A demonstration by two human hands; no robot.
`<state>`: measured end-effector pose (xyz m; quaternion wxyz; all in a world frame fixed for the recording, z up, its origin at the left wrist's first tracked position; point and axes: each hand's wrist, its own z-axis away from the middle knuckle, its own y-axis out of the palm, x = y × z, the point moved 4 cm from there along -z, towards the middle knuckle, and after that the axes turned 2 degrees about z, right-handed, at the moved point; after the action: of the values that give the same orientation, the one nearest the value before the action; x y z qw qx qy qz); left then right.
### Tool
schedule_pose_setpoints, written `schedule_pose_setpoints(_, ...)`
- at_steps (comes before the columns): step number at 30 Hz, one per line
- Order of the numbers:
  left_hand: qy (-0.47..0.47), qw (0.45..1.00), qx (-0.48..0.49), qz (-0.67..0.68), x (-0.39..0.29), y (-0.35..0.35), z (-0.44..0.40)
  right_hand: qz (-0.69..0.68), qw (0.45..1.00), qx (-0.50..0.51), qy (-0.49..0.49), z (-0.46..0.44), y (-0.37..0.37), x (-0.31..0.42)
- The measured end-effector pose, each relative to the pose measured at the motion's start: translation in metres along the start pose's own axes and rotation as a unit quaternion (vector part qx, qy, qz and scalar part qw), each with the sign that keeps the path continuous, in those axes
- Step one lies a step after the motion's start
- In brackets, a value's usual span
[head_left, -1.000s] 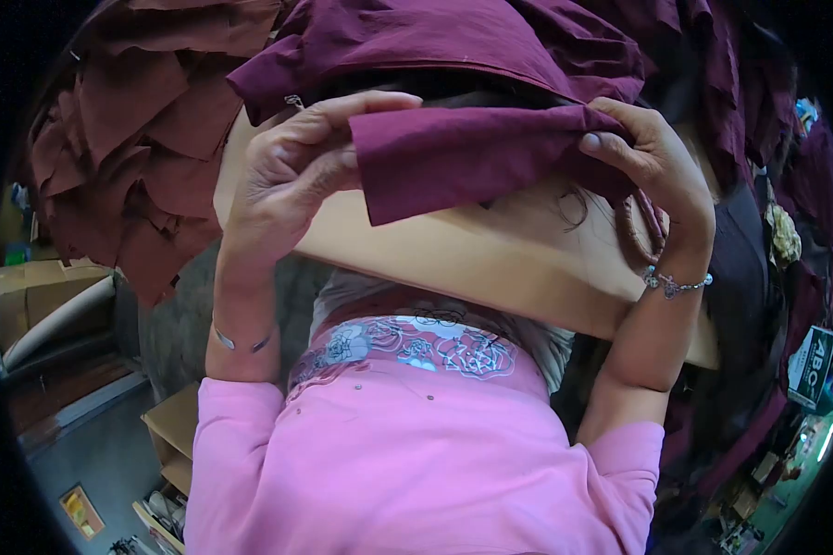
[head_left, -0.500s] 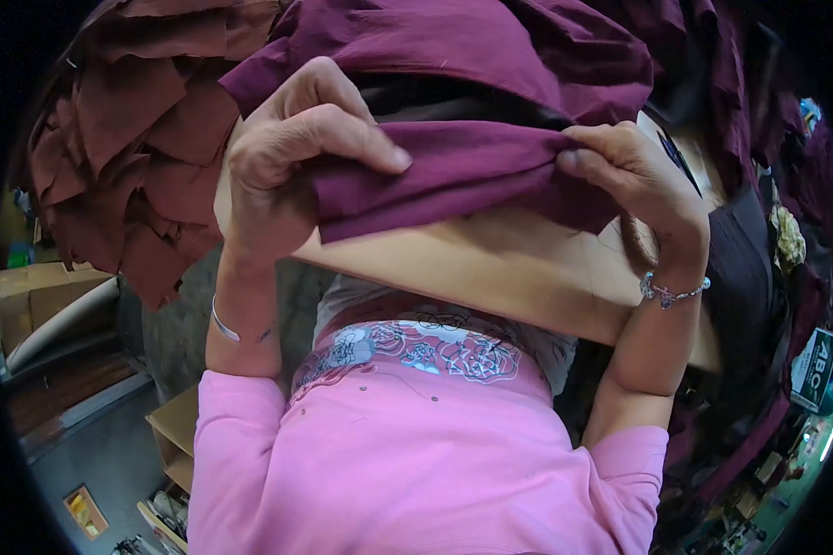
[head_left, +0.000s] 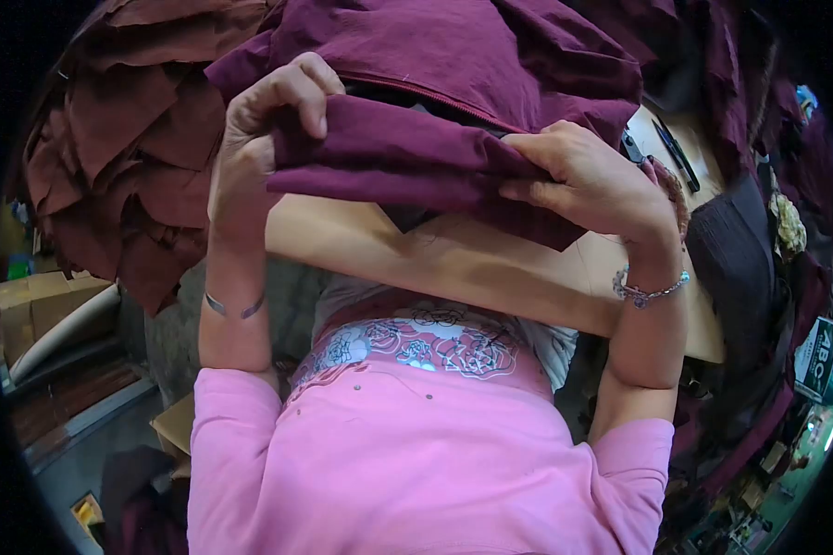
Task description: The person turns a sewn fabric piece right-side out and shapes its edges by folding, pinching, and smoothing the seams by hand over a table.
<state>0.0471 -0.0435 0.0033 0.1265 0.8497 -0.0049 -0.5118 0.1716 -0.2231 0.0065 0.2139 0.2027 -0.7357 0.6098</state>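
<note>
Holding maroon cloth (head_left: 393, 153) (two-handed); creased

Plain maroon cloth (head_left: 389, 143), pink flower-patterned shirt (head_left: 426, 444)

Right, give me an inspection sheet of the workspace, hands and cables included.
Surface: pale tabletop, partly covered.
Job's things: maroon cloth piece, spanning the hands; zippered maroon fabric just beyond.
Clutter: dark slim tool on the tabletop's right; brown fabric pieces heaped at left.
Left hand: grips the cloth's left end.
Right hand: grips the cloth further right.
Cables: nothing seen.
Surroundings: cardboard lower left; green printed item far right.
</note>
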Motion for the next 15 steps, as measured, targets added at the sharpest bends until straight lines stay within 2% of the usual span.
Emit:
schedule_pose_setpoints(1,-0.001,1.0,-0.005,0.004,0.005,-0.003,-0.001,-0.004,1.0,0.001,0.014,-0.001,-0.001,-0.002)
schedule_pose_setpoints(2,-0.011,0.998,-0.062,0.016,0.007,-0.012,0.0,-0.009,1.0,0.002,0.027,-0.002,-0.002,-0.003)
schedule_pose_setpoints(3,-0.053,0.987,-0.126,0.089,0.002,-0.01,0.005,-0.041,0.998,-0.023,0.045,-0.002,-0.005,-0.004)
schedule_pose_setpoints(5,-0.044,0.942,-0.227,0.245,0.004,-0.011,0.007,-0.105,0.989,-0.073,0.076,-0.002,-0.011,-0.005)
schedule_pose_setpoints(7,0.033,0.949,0.002,0.313,0.02,-0.002,0.006,-0.118,0.984,-0.117,0.056,-0.002,-0.011,-0.008)
schedule_pose_setpoints(9,0.032,0.966,0.054,0.252,0.031,0.007,0.014,-0.121,0.98,-0.151,0.046,-0.004,-0.009,-0.007)
schedule_pose_setpoints(11,-0.043,0.994,-0.074,0.065,0.023,0.044,0.014,-0.036,0.985,-0.153,0.067,-0.006,-0.011,-0.002)
schedule_pose_setpoints(14,-0.116,0.98,-0.13,-0.098,0.02,0.057,0.007,0.014,0.984,-0.154,0.087,-0.008,-0.011,0.005)
schedule_pose_setpoints(15,-0.119,0.976,-0.164,-0.077,0.018,0.054,0.007,0.018,0.983,-0.156,0.092,-0.009,-0.01,0.007)
